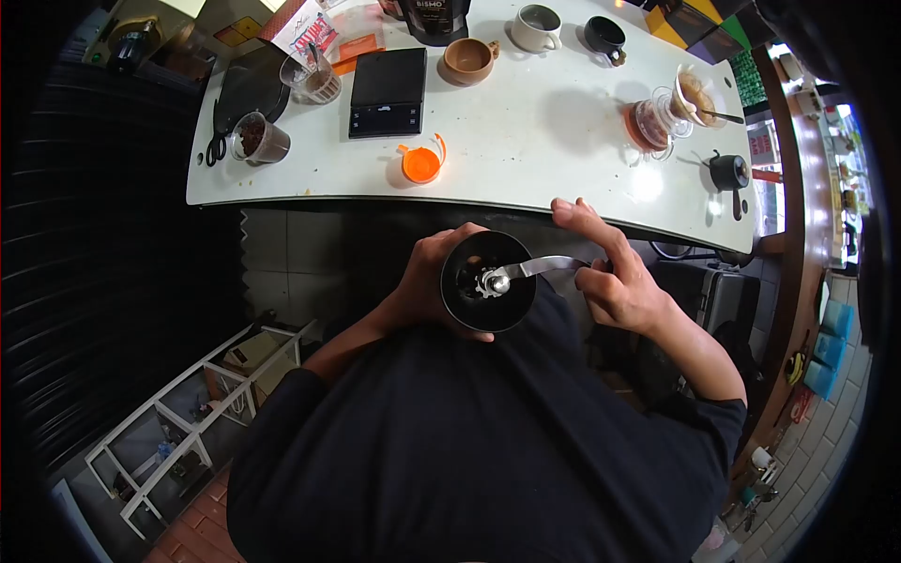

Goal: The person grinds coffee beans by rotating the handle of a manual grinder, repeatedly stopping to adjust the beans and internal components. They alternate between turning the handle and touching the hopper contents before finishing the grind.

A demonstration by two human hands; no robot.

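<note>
My left hand [430, 267] is wrapped round the body of a black manual coffee grinder [511, 311], holding it in front of my torso, below the table's near edge. Its top is uncovered, so the inside and the silver centre nut show; a few dark bits that may be beans lie within. From that nut a curved metal crank [556, 265] runs to the right. My right hand [624, 286] pinches the crank's end with thumb and fingers, one finger stretched out. Nearest on the table lies an orange plastic lid [421, 165].
The white table [526, 141] carries a black scale [387, 94], a cup of dark grounds [259, 139], a glass [312, 80] and a brown cup [469, 61]. At right stand a glass dripper server [650, 124] and a small black kettle [727, 172]. A white rack [192, 427] is lower left.
</note>
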